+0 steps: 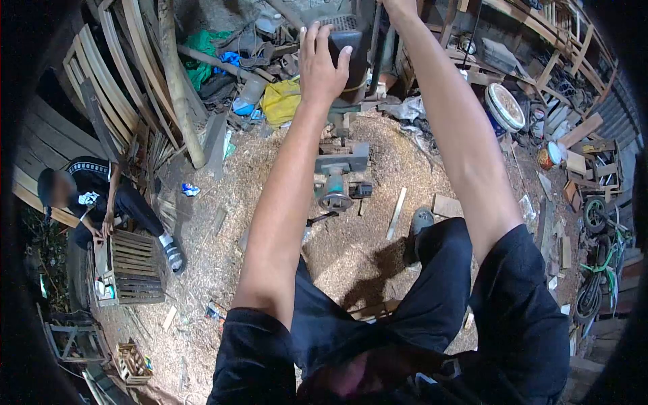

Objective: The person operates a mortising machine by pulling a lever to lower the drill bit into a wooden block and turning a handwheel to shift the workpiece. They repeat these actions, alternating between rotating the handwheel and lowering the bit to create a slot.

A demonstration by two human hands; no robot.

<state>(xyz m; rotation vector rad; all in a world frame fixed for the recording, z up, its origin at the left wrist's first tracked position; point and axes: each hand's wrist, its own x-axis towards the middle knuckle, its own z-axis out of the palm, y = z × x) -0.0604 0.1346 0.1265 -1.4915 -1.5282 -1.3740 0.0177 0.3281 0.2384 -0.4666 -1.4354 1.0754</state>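
My left hand (322, 64) is raised at the top centre, its fingers stretched out and the thumb apart. It lies against or just in front of the left side of a dark machine housing (351, 50) with a perforated top; whether it touches cannot be told. My right hand (399, 5) is at the top edge of the view, mostly cut off, beside a dark upright post, and its fingers are hidden. Below the housing stands a metal machine part (343, 160) with a round handwheel (335, 201) on the sawdust-covered floor.
A person (94, 196) sits at the left beside a slatted wooden piece (137, 266). Curved wooden frames lean at the upper left, near a yellow sack (281, 102). At the right are a white bucket (505, 108), wood scraps and a green bicycle (604, 263).
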